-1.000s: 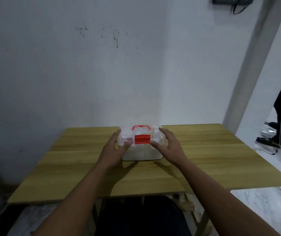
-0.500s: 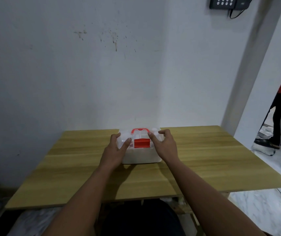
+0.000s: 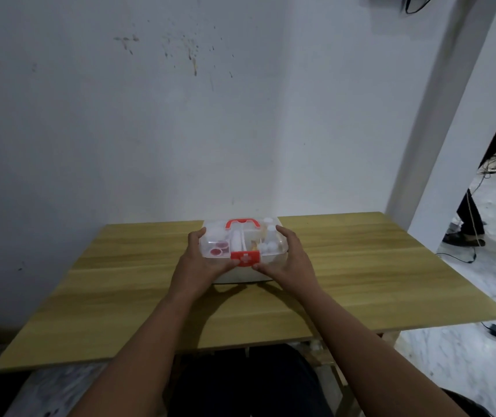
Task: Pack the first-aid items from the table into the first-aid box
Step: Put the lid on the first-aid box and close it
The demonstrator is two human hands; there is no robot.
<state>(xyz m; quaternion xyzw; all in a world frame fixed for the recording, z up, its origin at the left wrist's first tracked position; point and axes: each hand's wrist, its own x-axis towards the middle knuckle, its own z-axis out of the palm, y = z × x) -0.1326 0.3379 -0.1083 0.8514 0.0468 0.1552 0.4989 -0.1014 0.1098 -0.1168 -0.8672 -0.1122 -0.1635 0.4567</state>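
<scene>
Clear plastic first-aid box (image 3: 242,251) with red handle (image 3: 242,223) and red latch (image 3: 244,257) sits mid-bench, toward the far edge near the wall (image 3: 150,130). Lid looks down; small white bottles and red-capped bits visible through it, so items look packed already. Left hand (image 3: 200,261) wraps the box's left side, fingers on the lid corner, thumb near the latch. Right hand (image 3: 290,260) mirrors it on the right side, thumb just below the latch. Both grips are half-closed around the box, holding it, not clamped into fists. My read: closing step, latch about to be pressed home or checked. Can't tell if the latch is fully snapped. Next move likely needs thumbs pushing the latch in while the fingers brace the lid; box is light, could slide toward the wall if pushed one-sided. Bench (image 3: 361,266) shows nothing loose on it in this view, wood surface open on both sides and in front. Back edge is just behind the box, little room there. Right of the bench is open floor with a cable and a person's legs (image 3: 469,224) well apart.
</scene>
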